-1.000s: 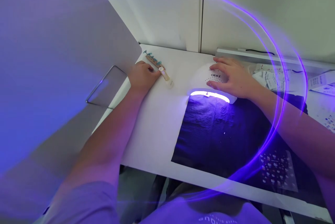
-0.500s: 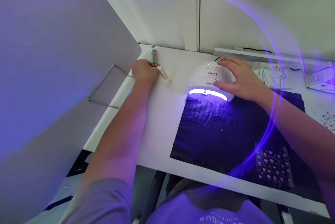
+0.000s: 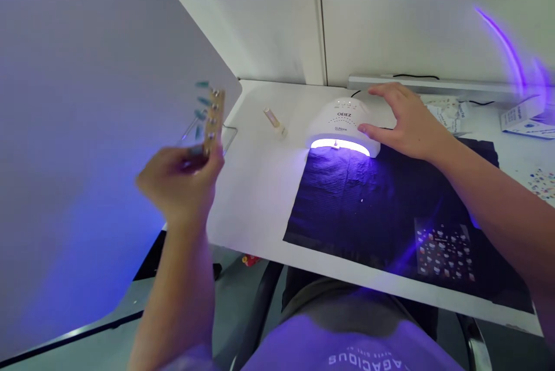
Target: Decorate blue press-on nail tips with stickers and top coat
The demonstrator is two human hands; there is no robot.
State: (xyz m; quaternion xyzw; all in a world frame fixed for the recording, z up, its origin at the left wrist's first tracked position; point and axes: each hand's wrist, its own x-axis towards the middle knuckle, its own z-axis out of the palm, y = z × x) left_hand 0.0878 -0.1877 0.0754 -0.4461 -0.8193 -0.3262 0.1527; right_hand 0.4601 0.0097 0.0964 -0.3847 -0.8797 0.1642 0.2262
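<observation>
My left hand (image 3: 184, 180) is raised off the table at the left, fingers closed round a nail tip display stand (image 3: 214, 119). The stand is a narrow tan strip with silvery studs, and several teal nail tips stick out from its left side. My right hand (image 3: 407, 122) is open beside the white nail lamp (image 3: 340, 119), thumb near the lamp's right side; whether it touches I cannot tell. The lamp is lit, throwing violet light from its front opening onto a dark cloth (image 3: 347, 203). On the table between the hands lies a small bottle (image 3: 275, 121).
A clear sticker sheet (image 3: 444, 249) lies on the cloth's right part. Behind my right arm are white packets (image 3: 446, 114), a small box (image 3: 526, 119) and scattered colourful bits (image 3: 544, 183). A grey partition (image 3: 87, 128) borders the left, and a wall stands behind.
My left hand has lifted the nail tip display stand from the back left of the table and brought it up and nearer to me. My right hand has opened wider at the lamp.
</observation>
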